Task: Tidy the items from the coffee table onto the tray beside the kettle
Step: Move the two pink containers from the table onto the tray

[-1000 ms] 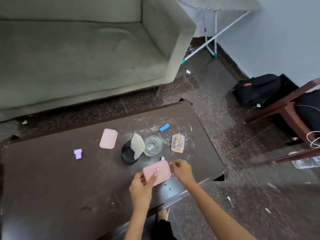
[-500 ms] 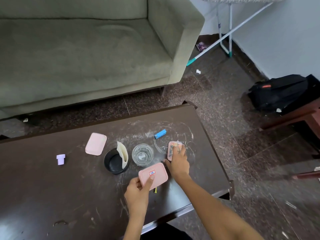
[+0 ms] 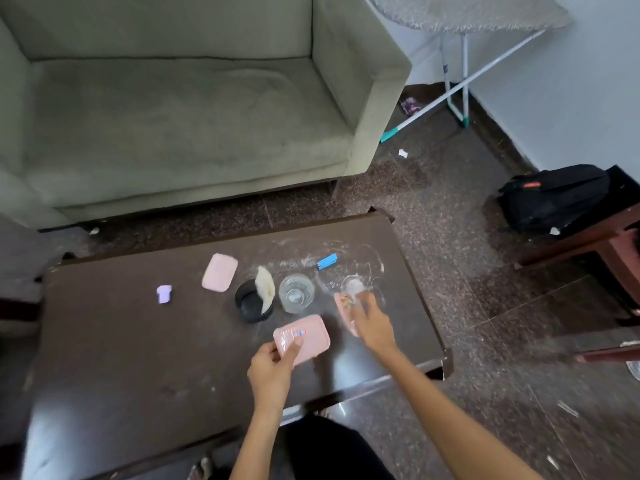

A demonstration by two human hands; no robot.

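My left hand (image 3: 272, 370) holds a pink rectangular box (image 3: 306, 337) with a small red label, just above the front of the dark coffee table (image 3: 121, 358). My right hand (image 3: 374, 325) grips a small pink-and-orange packet (image 3: 344, 308), which is tilted and blurred, to the right of the box. Further back on the table stand a clear glass (image 3: 296, 292) and a black bowl (image 3: 251, 303) with a white paper leaning in it. A pink case (image 3: 220, 272), a small purple piece (image 3: 164, 294) and a blue lighter (image 3: 327, 261) lie nearby. No tray or kettle is in view.
A grey-green sofa (image 3: 173, 116) stands behind the table. A folding stand (image 3: 457, 64) is in the far right corner. A black backpack (image 3: 550, 195) lies on the floor at the right, next to a wooden chair (image 3: 609, 244).
My right hand left the pink box, reached right to the small packet and has tipped it up off the table. My left hand keeps the box.
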